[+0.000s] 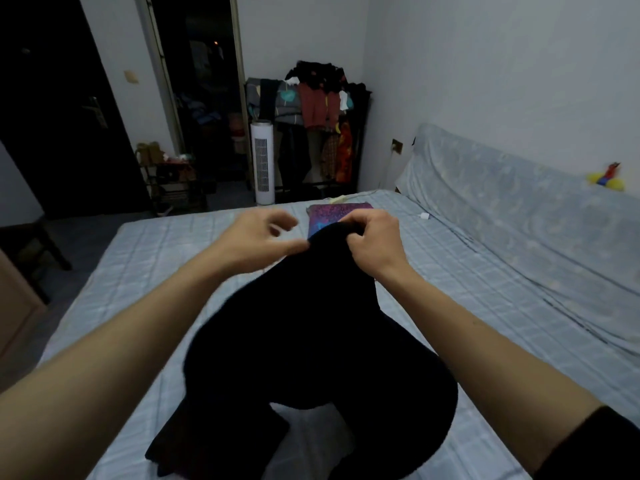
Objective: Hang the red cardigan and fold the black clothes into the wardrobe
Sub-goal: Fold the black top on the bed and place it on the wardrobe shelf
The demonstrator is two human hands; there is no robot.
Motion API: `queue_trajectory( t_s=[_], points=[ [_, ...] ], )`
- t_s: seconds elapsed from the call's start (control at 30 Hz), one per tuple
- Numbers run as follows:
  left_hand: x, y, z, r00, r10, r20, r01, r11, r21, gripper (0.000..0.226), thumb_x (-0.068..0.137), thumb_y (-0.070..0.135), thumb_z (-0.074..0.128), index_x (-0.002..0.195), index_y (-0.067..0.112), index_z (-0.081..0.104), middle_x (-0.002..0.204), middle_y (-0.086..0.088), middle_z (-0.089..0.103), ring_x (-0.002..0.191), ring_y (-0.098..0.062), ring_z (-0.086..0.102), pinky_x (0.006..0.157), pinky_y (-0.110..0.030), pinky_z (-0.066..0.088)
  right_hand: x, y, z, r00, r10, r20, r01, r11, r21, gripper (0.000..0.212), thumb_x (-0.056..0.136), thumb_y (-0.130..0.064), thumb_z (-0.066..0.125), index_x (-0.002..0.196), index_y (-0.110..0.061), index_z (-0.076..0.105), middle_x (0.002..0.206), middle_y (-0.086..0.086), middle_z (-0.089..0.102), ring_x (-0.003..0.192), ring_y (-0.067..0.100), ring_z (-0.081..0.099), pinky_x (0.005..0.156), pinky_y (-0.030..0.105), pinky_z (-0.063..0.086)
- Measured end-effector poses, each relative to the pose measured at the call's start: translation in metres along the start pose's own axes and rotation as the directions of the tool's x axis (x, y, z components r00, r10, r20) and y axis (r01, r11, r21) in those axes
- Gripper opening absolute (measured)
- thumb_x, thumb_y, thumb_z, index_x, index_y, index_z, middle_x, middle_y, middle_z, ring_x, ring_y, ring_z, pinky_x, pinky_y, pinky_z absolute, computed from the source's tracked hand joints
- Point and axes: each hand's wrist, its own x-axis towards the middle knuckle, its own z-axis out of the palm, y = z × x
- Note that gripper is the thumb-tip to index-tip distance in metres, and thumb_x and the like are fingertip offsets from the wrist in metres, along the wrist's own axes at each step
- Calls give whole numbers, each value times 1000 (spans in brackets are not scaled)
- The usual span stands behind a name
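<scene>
right hand (372, 237) pinches top edge of black garment (311, 341), held up over bed (450, 289), likely so it hangs straight for folding; left hand (258, 237) blurred beside same edge, fingers loosely curled, grip unclear; lower part drapes on bed

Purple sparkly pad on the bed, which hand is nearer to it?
Right. The right hand, gripping the black garment, sits just in front of the purple pad; the left hand is off to its left.
</scene>
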Motion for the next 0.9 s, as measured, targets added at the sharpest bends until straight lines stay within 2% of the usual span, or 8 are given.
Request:
queue_trajectory(
  t_s=[0.07,0.13,0.37,0.47,0.53,0.67,0.77,0.9],
  points=[
    [-1,18,17,992,126,-2,-126,990,59,51,71,49,81,113,25,69,106,11,68,95,-8,64,84,-26,52,-4,-6,6,999,-17,45,17,1000,-16,30,70,4,59,85,-14,78,79,0,74,79,14,68,76,27,55],
    [1,23,32,979,198,-57,-186,968,169,45,64,53,70,101,28,68,95,9,70,89,-13,66,81,-36,56,-9,-6,10,998,-23,61,24,1000,-14,30,68,4,59,84,-13,77,77,1,74,77,15,68,75,30,56],
    [8,34,54,983,175,-59,-151,944,292,19,72,34,62,90,30,69,82,4,68,81,-23,64,70,-40,55,-27,17,5,997,38,61,-43,996,79,17,74,0,69,83,-12,77,78,0,74,75,11,69,71,25,54],
    [12,38,54,981,191,-41,-166,926,339,14,78,31,62,90,29,70,85,4,67,84,-24,63,71,-38,53,-45,34,4,997,34,63,-45,982,185,3,80,-14,73,77,-13,72,68,-1,68,63,7,60,60,26,47],
    [14,39,55,980,192,-49,-162,921,354,13,80,29,62,91,28,69,88,4,68,87,-24,63,74,-38,53,-61,49,10,996,51,76,-64,981,185,14,77,-25,75,74,-14,66,65,-2,64,60,7,55,58,29,44],
    [17,40,53,976,193,-102,-147,925,350,15,84,27,61,96,27,69,96,-1,70,94,-28,63,79,-43,54,-101,81,25,934,185,305,-235,962,136,35,71,-31,83,102,-20,72,91,-6,74,85,7,69,76,27,55],
    [18,38,46,974,183,-132,-126,926,357,16,85,26,60,98,28,69,97,-3,70,95,-29,63,79,-44,54,-116,98,28,872,235,430,-338,924,181,29,82,-20,78,110,-23,71,101,-7,74,95,7,69,85,28,53],
    [16,19,29,983,120,-137,-69,942,329,17,82,28,56,94,32,67,91,-2,69,88,-29,64,76,-46,56,-102,98,19,935,305,179,-327,939,110,6,86,-11,72,91,-11,75,81,3,73,80,14,67,70,30,47]
  ],
)
